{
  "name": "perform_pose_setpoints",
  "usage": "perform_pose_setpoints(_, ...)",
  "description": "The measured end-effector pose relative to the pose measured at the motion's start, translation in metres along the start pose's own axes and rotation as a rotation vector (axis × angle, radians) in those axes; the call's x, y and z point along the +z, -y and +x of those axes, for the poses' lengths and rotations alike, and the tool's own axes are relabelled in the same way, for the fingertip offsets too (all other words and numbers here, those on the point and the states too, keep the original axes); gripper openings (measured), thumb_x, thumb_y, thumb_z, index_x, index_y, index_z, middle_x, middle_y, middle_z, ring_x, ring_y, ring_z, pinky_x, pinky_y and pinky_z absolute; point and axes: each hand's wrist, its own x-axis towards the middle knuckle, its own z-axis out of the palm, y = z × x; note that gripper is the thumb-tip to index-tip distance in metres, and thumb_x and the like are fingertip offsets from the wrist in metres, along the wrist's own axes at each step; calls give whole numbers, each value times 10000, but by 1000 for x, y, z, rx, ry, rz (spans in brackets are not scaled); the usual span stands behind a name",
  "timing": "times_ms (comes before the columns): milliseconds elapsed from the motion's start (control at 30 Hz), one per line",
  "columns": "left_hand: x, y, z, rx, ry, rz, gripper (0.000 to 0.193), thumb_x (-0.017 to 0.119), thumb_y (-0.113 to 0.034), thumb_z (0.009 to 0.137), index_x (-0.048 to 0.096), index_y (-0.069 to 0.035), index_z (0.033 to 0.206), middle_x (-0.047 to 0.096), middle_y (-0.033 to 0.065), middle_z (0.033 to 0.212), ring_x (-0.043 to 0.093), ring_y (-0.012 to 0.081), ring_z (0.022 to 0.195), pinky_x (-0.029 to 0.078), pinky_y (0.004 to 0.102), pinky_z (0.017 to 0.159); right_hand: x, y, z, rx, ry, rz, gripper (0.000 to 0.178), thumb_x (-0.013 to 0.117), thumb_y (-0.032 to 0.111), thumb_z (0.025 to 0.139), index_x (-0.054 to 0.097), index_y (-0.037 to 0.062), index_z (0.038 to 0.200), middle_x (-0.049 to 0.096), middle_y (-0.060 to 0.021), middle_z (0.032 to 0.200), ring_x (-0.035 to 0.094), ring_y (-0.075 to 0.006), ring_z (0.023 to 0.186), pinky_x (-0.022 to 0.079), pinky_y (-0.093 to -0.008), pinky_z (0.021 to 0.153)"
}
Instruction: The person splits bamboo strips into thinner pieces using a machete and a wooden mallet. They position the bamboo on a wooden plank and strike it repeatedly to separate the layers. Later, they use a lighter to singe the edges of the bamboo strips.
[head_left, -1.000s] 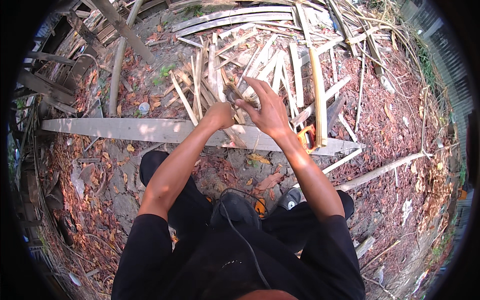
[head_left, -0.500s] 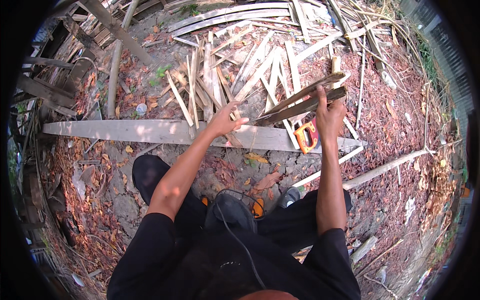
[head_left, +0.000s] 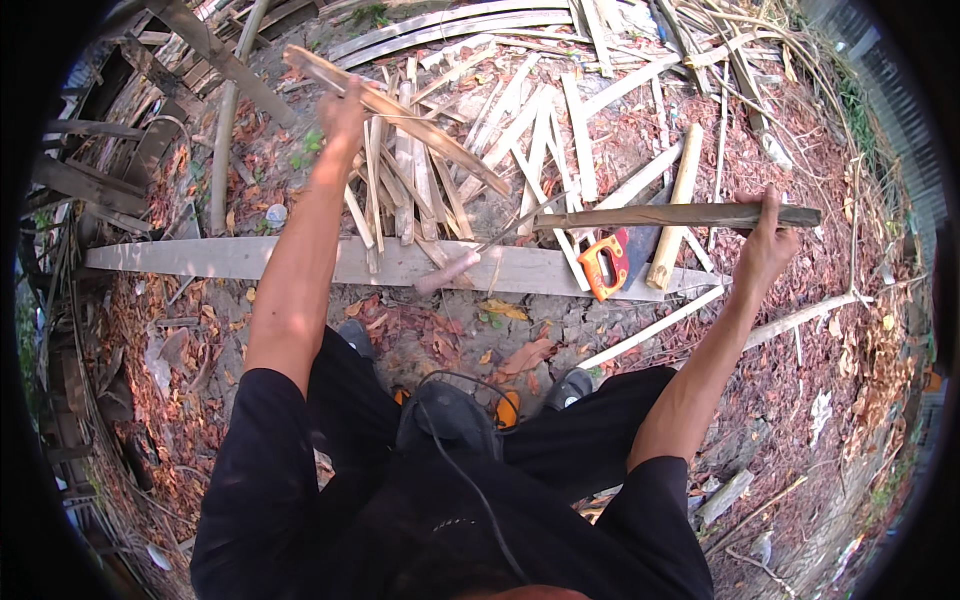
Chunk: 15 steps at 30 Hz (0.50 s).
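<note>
In my left hand [head_left: 342,118], reaching out over the pile of strips, is a split wooden strip [head_left: 430,135] that slants down to the right. My right hand [head_left: 768,240] grips the end of a darker wooden strip [head_left: 660,216], which lies nearly level and points left. Below and between them rests a thin-bladed tool with a wooden handle [head_left: 447,271], its handle on the long grey plank [head_left: 220,260]. A handsaw with an orange and red handle [head_left: 605,268] sits at the plank's right part, its blade partly hidden under a short round pole [head_left: 676,207].
Loose wooden strips [head_left: 405,185] are heaped beyond the plank. Long boards [head_left: 460,30] lie farther back. Grey beams [head_left: 225,65] stand at the left. A branch [head_left: 800,318] crosses the leaf-covered ground at right. My shoes [head_left: 570,388] are just behind the plank.
Two strips were together in my right hand. One is now in my left hand, carried to the far left; my right hand has moved right and nearer with the other.
</note>
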Motion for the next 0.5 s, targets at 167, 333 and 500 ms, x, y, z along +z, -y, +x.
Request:
perform_pose_setpoints(167,-114,-17,48,-76,-540,-234,355,515,-197,986,470,136,1103,688,205,982,704,278,854,645,377,631,-84,-34,17,200,-401,118,335,528,245,997,673,-49,927,710,-170,898,704,-211,774,649,-352,675)
perform_pose_setpoints(333,-113,-35,18,-25,-815,-147,263,547,-157,954,485,82,1045,660,193,969,676,257,846,644,391,595,1,-2,-5,173,-357,416,303,446,194,1026,597,-66,983,671,-189,1040,668,-241,964,646,-366,775)
perform_pose_setpoints(500,-84,16,-6,161,-887,-237,237,621,-190,919,518,12,988,631,176,1024,647,284,837,535,396,690,116,16,-55,330,-70,834,324,477,232,1025,527,-78,1107,612,-233,1146,656,-312,1025,592,-391,910)
